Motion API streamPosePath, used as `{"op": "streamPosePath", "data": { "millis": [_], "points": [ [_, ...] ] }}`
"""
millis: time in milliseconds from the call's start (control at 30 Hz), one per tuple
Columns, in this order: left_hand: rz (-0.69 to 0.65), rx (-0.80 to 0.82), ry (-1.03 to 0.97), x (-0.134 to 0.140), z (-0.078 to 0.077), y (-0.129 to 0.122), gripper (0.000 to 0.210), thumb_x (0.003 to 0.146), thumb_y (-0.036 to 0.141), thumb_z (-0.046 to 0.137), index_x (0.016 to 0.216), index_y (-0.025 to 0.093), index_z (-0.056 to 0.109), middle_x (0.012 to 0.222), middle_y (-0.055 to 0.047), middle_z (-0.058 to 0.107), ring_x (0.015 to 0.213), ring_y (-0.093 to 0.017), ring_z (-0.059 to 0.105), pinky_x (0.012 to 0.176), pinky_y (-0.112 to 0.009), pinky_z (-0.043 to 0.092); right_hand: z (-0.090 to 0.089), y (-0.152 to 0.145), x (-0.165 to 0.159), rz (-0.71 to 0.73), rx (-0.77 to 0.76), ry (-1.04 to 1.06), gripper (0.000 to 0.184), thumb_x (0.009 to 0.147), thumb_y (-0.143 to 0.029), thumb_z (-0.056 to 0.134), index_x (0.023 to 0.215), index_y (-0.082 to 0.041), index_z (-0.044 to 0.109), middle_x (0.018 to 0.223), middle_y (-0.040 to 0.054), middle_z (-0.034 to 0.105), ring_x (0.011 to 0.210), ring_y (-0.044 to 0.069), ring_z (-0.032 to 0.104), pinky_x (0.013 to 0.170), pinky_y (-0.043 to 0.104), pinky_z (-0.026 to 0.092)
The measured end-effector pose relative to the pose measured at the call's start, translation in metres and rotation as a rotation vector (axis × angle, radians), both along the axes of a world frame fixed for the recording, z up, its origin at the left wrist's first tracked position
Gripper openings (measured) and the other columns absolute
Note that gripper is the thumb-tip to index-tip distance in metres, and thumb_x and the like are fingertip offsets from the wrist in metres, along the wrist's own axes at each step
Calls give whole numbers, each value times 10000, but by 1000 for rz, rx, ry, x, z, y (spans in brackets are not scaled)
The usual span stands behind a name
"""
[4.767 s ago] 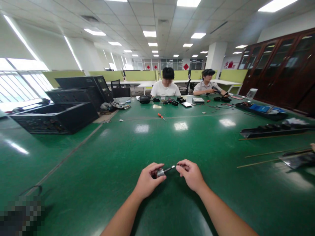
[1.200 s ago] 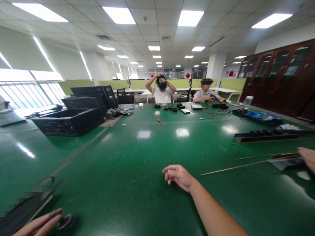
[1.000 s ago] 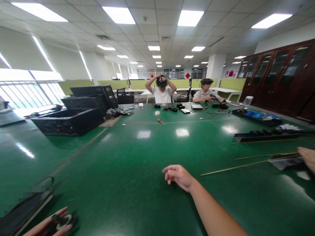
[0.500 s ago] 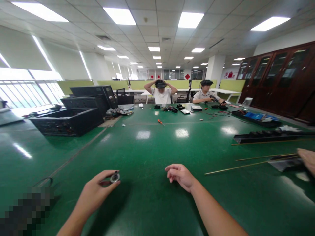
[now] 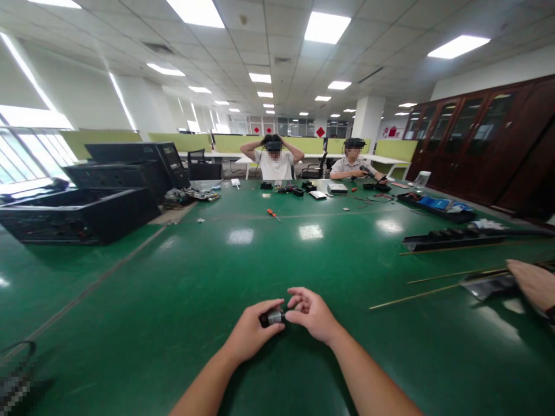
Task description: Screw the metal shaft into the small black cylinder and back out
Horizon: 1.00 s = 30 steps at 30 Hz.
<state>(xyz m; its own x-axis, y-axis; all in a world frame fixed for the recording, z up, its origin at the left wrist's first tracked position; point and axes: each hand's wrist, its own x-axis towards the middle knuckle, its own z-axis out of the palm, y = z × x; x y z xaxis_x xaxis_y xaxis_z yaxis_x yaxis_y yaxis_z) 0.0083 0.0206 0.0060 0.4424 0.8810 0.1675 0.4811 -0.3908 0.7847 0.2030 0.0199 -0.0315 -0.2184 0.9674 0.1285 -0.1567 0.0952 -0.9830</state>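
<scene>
My left hand (image 5: 254, 330) holds a small silver-and-black cylinder (image 5: 274, 316) between thumb and fingers, low over the green table (image 5: 195, 277). The cylinder lies sideways, with a dark end toward the right; its exact kind cannot be made out. Close beside that end is my right hand (image 5: 315, 316), its fingers curved and thumb apart from them. Whether a fingertip touches the dark end is unclear.
An orange screwdriver (image 5: 273, 214) lies farther out. Black computer cases (image 5: 99, 214) stand at left. At right are thin brass-coloured rods (image 5: 414, 296), a black tray (image 5: 437, 209) and another person's hand (image 5: 531, 284). Two people sit opposite.
My left hand has carried the cylinder rightward to my right hand and turned it from end-on to sideways. The right hand's thumb has spread. The view has shifted slightly right.
</scene>
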Motion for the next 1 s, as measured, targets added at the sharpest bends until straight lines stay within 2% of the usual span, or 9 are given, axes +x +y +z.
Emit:
{"op": "streamPosePath", "data": {
  "millis": [133, 300, 433, 667, 1000],
  "points": [
    [36, -80, -77, -2, -6, 5, 443, 723, 223, 702, 1154, 198, 605, 992, -49, 714, 921, -222, 659, 871, -348, 488, -3, -3, -6, -3, 44, -228, 455, 628, -230, 787, 1062, -205, 654, 882, 19, 639, 604, 106, 515, 579, 248, 419],
    [14, -52, -79, -2, -5, 5, 250, 724, 230, 694, 964, 194, 633, 901, -22, 691, 862, -204, 640, 783, -303, 485, -1, -7, -8, -35, 87, -390, 287, 675, -250, 752, 954, -197, 708, 783, 23, 651, 592, 122, 514, 580, 255, 423],
    [1, -46, -38, -2, -4, 4, 225, 745, 279, 692, 945, 189, 642, 875, -19, 677, 819, -187, 614, 736, -275, 465, 1, -10, -6, -42, 101, -423, 273, 700, -301, 741, 949, -195, 708, 767, 19, 659, 612, 130, 537, 591, 246, 432],
    [13, -35, -37, -3, -7, 4, 230, 755, 294, 696, 959, 194, 657, 865, -12, 679, 796, -178, 600, 714, -261, 442, 4, -11, -6, -48, 101, -455, 220, 730, -281, 702, 933, -196, 706, 806, 19, 695, 685, 155, 606, 633, 245, 461],
    [49, -13, -25, -3, -6, 3, 234, 720, 243, 713, 949, 201, 687, 865, -8, 704, 788, -179, 616, 706, -263, 443, 10, -11, -7, -77, 109, -471, 151, 764, -255, 657, 888, -188, 710, 804, 19, 703, 718, 163, 631, 644, 239, 463]
  ]
}}
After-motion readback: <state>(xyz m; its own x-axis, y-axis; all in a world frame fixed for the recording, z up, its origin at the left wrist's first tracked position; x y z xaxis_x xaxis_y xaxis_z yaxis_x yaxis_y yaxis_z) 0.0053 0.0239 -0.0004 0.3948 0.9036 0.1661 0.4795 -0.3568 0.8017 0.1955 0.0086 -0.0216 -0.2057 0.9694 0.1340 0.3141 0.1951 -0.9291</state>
